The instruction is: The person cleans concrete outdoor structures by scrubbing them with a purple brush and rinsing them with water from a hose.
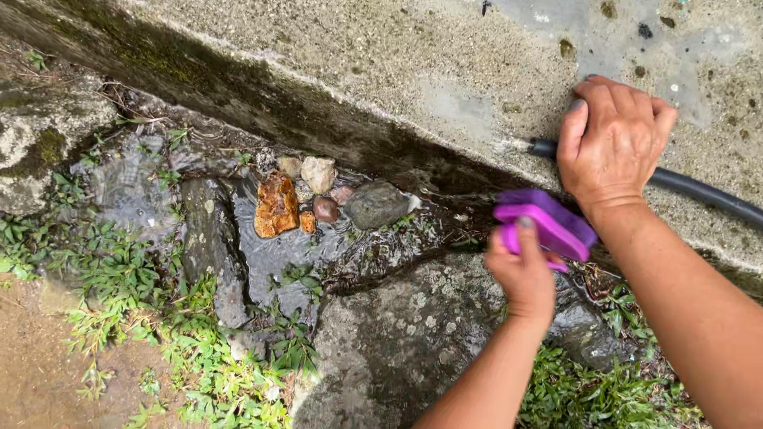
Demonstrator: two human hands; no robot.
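Presently, the right hand (pixel 613 143) is closed over a black hose (pixel 699 189) that lies along the sloping concrete wall (pixel 445 71), fingers curled around it and the thumb pressed on the hose's near end. Just below the hose, the left hand (pixel 523 274) pinches a purple scrubbing brush (pixel 545 226), thumb on top and fingers wrapped beneath; the brush sits tilted, close under the right wrist but not visibly touching it. Below the wall's dark, damp foot runs a shallow wet channel (pixel 278 250) holding a cluster of stones well to the left of the hose: an orange-brown rock (pixel 276 205), a pale stone (pixel 319 173), a small reddish pebble (pixel 325 210) and a grey stone (pixel 376 205). A large lichen-spotted boulder (pixel 397 334) lies beneath the left forearm, with weeds (pixel 119 278) further left of it.
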